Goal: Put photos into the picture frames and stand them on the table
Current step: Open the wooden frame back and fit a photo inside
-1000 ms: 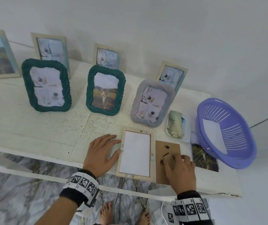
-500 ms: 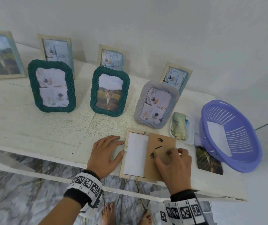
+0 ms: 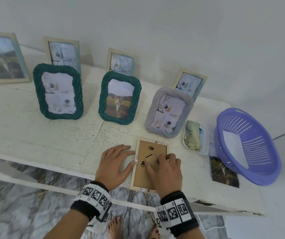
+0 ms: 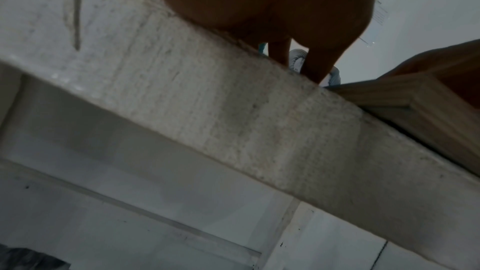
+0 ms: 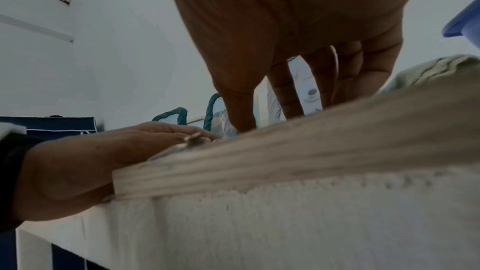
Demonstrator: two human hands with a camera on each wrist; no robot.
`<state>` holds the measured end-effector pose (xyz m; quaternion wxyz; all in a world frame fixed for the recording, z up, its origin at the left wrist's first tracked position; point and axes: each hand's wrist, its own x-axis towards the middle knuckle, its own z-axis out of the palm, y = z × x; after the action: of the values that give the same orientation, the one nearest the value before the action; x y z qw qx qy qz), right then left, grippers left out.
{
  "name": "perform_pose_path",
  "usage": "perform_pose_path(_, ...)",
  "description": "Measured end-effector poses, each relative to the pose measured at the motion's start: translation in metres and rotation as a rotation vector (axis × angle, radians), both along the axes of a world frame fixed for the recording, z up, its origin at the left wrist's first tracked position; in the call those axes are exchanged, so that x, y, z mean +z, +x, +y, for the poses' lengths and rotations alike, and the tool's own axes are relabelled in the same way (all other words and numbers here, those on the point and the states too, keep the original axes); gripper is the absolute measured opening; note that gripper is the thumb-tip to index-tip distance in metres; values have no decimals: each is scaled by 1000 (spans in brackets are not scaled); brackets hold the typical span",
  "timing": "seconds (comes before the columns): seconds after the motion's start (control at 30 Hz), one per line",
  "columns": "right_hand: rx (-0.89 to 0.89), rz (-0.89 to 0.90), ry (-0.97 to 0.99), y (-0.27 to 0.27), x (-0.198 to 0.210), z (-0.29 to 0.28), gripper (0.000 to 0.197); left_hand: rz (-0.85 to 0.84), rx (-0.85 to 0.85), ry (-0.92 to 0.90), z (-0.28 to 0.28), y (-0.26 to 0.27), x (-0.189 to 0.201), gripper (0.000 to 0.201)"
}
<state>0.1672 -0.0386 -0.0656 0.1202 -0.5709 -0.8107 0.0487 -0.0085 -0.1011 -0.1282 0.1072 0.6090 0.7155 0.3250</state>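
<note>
Two hands work at my near table edge. My right hand [image 3: 165, 171] presses bent fingertips onto the brown cardboard backing board [image 3: 148, 157], seated in the pale wooden picture frame [image 3: 137, 186] lying face down. My left hand [image 3: 115, 163] lies flat, fingers spread, thumb against that frame's left rail. Right of it, a loose landscape photo [image 3: 223, 173] lies by the purple plastic basket [image 3: 252, 144].

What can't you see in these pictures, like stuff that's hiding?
- Head view: the right hand covers part of the backing board, so whether it sits fully in the wooden frame is hidden.
- All views: the frame lies face down, so its photo cannot be seen.
- Head view: the purple basket overlaps the loose photo.
- Left wrist view: the table edge blocks the left hand's fingertips.
</note>
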Motion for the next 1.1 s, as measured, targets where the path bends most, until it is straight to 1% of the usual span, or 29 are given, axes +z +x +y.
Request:
perform_pose_path(0.1, 13, 23, 9, 4, -2, -1, 43, 5, 1, 2, 0, 0, 0, 39)
perform_pose_path(0.23, 55, 143, -15, 18, -10, -1, 30, 7, 1, 1, 0, 0, 0, 39)
perform_pose_path(0.27, 70, 163, -34, 22, -11, -1, 31, 8, 3, -1, 0, 0, 1, 39)
perform_pose_path(0.37, 118, 180, -66, 30, -12, -5, 42, 14, 1, -10, 0, 0, 0, 40)
perform_pose_path(0.47, 137, 221, -103, 35, -14, -7, 44, 16, -2, -15, 0, 0, 1, 40)
perform_pose_path(0.53, 145, 253, -128, 40, -16, -6, 43, 13, 0, -19, 1, 1, 1, 41)
perform_pose_path(0.6, 155, 306, -134, 45, -18, -4, 37, 9, 1, -20, 0, 1, 1, 41)
perform_pose_path(0.67, 132, 390, -139, 48, -17, -2, 32, 5, 1, -16, 0, 1, 2, 41)
perform_pose_path(0.77, 31, 520, -140, 55, -14, 0, 28, 2, -1, -20, 0, 0, 3, 41)
perform_pose_path(0.83, -32, 570, -165, 60, -14, 0, 25, 2, -4, -25, 0, 0, 3, 41)
perform_pose_path(0.93, -57, 576, -231, 64, -17, 1, 20, -1, -10, -32, 0, 0, 4, 43)
perform_pose_path(1.0, -20, 560, -246, 67, -18, 4, 21, -7, -13, -26, 0, 0, 5, 42)
perform_pose_path(1.1, 57, 535, -331, 71, -12, 14, 22, -14, -8, -6, 0, 0, 5, 37)
